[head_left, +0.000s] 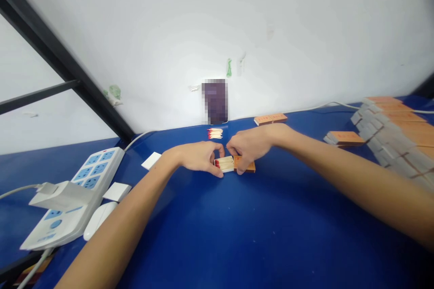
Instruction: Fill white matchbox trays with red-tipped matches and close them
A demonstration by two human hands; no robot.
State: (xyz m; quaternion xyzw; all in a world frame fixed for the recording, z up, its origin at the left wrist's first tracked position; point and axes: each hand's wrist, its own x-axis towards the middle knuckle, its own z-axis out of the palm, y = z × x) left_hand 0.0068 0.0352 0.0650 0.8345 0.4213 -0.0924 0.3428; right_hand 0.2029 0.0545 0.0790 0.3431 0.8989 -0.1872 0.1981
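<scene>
On the blue table lies a matchbox, its white tray of red-tipped matches slid out to the left of the orange sleeve. My left hand grips the tray's left end between thumb and fingers. My right hand holds the sleeve from above, its fingers partly covering it. Just beyond my hands lies a small pile of loose matches, red tips to the left.
Orange matchboxes lie by the wall, others to the right near a large stack. At left are a power strip, white case and white blocks. A dark pixelated object leans on the wall.
</scene>
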